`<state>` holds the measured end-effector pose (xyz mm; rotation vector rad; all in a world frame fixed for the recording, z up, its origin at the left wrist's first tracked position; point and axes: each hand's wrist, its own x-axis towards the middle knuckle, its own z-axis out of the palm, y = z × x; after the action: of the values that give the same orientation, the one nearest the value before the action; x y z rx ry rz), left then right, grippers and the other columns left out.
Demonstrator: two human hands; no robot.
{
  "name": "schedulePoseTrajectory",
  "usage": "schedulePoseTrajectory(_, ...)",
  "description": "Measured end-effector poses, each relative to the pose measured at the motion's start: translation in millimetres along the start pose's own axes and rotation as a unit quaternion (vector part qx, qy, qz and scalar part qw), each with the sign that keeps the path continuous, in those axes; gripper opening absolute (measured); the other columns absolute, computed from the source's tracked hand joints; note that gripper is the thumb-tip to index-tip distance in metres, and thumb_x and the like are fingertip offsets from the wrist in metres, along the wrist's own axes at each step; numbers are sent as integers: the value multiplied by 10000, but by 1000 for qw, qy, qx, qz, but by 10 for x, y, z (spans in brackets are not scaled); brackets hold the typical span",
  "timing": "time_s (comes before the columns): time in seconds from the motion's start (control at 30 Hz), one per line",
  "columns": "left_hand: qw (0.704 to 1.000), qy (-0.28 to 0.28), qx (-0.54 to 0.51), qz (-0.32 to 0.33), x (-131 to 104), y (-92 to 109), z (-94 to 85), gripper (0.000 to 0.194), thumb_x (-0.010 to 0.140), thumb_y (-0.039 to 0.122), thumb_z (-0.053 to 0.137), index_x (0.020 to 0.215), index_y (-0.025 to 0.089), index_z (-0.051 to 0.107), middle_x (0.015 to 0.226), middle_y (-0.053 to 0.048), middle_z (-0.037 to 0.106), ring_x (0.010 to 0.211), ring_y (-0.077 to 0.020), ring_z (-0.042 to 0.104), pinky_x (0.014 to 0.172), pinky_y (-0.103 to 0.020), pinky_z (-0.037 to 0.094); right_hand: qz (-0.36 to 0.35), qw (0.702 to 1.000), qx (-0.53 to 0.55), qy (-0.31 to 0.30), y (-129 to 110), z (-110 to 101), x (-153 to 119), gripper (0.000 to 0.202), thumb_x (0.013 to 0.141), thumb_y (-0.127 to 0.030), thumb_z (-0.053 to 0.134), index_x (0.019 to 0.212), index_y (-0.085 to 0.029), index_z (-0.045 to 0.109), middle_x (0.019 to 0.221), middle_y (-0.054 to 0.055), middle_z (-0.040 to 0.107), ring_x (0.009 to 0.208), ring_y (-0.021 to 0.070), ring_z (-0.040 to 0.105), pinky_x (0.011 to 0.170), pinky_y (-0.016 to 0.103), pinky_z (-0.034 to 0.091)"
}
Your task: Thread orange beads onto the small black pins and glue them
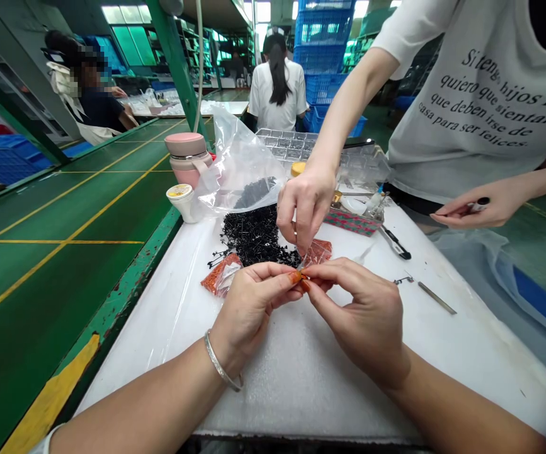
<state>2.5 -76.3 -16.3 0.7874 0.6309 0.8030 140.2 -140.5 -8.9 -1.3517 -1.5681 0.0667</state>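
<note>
My left hand, with a silver bangle at the wrist, and my right hand meet fingertip to fingertip above the white tabletop. Both are closed in a pinch; whatever lies between the fingertips is tiny and mostly hidden. Just beyond them is a pile of small black parts with thin stems. A bag of small orange pieces lies left of the pile, and another orange bag to its right. A co-worker's hand reaches down at that second bag, close above my fingers.
The co-worker stands at the right, a black-capped pen in the other hand. A pink thermos, a white tub and a plastic bag stand behind. A utility knife and metal strip lie right; a green conveyor runs left.
</note>
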Motion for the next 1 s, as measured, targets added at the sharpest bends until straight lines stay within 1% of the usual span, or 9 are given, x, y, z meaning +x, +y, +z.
schedulePoseTrajectory(0.3, 1000, 2, -11, -4, 24, 3, -4, 93, 702, 147, 775, 742, 85, 719, 736, -40, 707, 652, -85, 655, 674, -182, 555, -13, 1000, 0, 9, 3, 11, -5, 170, 793, -78, 641, 896, -201, 697, 799, -2, 696, 696, 103, 618, 662, 242, 512)
schedulePoseTrajectory(0.47, 999, 4, -19, -26, 29, 7, -3, 101, 698, 130, 769, 756, 70, 712, 747, -47, 702, 646, -84, 652, 664, -178, 560, -10, 1000, -1, 9, 10, 7, -3, 168, 789, -70, 640, 895, -187, 699, 796, -2, 691, 691, 93, 612, 660, 232, 511)
schedulePoseTrajectory(0.67, 998, -9, -40, -53, 32, 21, -14, 67, 767, 105, 706, 821, 65, 709, 806, -72, 709, 689, -89, 669, 676, -165, 567, -4, 1000, -5, 4, 31, -20, 18, 200, 791, -98, 655, 969, -176, 703, 814, -2, 687, 678, 81, 604, 663, 228, 511)
schedulePoseTrajectory(0.83, 995, -10, -75, -67, 49, 47, -18, 31, 781, 83, 684, 802, 69, 703, 795, -66, 700, 666, -79, 665, 668, -148, 568, -9, 1000, 1, 9, 14, -59, 20, 225, 779, -107, 681, 994, -171, 703, 801, 2, 678, 672, 84, 600, 656, 234, 506)
schedulePoseTrajectory(0.9, 994, -7, -87, -71, 49, 59, -16, 29, 784, 70, 674, 796, 72, 700, 782, -67, 695, 662, -82, 664, 659, -147, 569, -29, 999, 1, 22, -1, -101, 9, 244, 762, -81, 690, 984, -181, 705, 822, 5, 689, 695, 91, 609, 661, 238, 502)
schedulePoseTrajectory(0.93, 993, -5, -92, -72, 46, 64, -15, 33, 787, 65, 669, 794, 74, 699, 771, -67, 692, 660, -83, 662, 655, -149, 570, -43, 998, 1, 39, -4, -142, 7, 258, 750, -67, 696, 977, -190, 706, 830, 5, 694, 715, 100, 616, 666, 245, 500)
schedulePoseTrajectory(0.97, 993, 0, -97, -72, 42, 70, -14, 38, 790, 62, 664, 793, 77, 699, 764, -65, 688, 660, -83, 660, 653, -150, 572, -55, 996, 1, 68, -1, -198, 12, 265, 740, -59, 700, 963, -202, 708, 834, 3, 696, 735, 112, 621, 669, 255, 497)
schedulePoseTrajectory(1.0, 992, 6, -101, -71, 36, 76, -14, 45, 794, 60, 659, 790, 79, 699, 761, -62, 685, 662, -84, 659, 651, -150, 573, -57, 992, -1, 112, 12, -272, 26, 257, 736, -63, 702, 943, -215, 711, 832, 0, 694, 750, 123, 625, 669, 266, 493)
